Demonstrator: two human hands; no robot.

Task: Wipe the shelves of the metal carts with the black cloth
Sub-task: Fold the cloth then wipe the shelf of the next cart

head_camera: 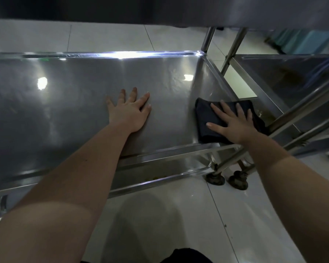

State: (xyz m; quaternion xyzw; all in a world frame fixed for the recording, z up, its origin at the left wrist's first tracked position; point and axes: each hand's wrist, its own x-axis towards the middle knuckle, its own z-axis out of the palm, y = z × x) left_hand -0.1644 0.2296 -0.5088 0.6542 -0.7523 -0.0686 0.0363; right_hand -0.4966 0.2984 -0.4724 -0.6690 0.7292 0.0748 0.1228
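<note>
Shelf (55,111) of the near metal cart fills the left and middle of my view: bare steel, raised rim, several bright glare spots. My left hand (130,111) lies palm down on the shelf near its middle, fingers straight and spread, holding nothing. Bare steel separates it from the black cloth (204,114), which sits in the shelf's right near corner, folded into a rough pad, close to the right rim. My right hand (234,123) rests flat on top of the cloth, fingers spread and straight, pressing it to the steel rather than gripping it; the two hands are well apart. Overhead, the dark underside of an upper shelf (160,8) crosses the top of the view. Upright posts (208,39) rise at the far right corner. Further right stands a second cart (292,78), just beside the first, its shelf at about the same level. Below the near right corner, two casters (216,179) sit on the pale tiled floor (160,215).
</note>
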